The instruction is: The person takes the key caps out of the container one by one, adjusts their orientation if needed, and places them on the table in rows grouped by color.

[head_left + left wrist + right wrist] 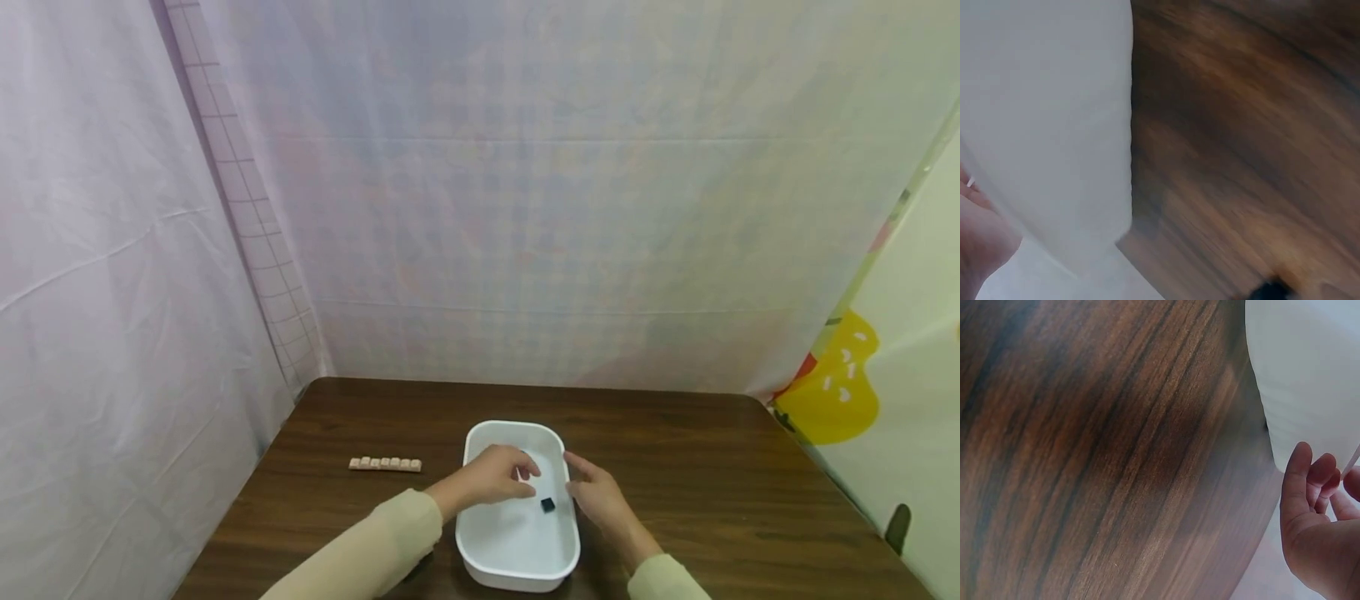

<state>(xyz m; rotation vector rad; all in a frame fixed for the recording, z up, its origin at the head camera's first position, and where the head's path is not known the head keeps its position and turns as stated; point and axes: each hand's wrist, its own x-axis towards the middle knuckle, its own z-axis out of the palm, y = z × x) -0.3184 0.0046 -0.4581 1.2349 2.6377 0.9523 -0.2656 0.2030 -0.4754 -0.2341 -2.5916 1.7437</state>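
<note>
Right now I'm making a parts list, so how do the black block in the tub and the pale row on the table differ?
The black block is dark; the pale row is light. The black block is a single piece, while the pale row is several pieces side by side. The black block lies inside the tub; the pale row lies on the table. Both are smaller than the tub.

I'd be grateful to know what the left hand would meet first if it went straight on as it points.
Probably the right wall of the white tub, near the right hand; how high the left hand sits is unclear, so it might pass above.
</note>
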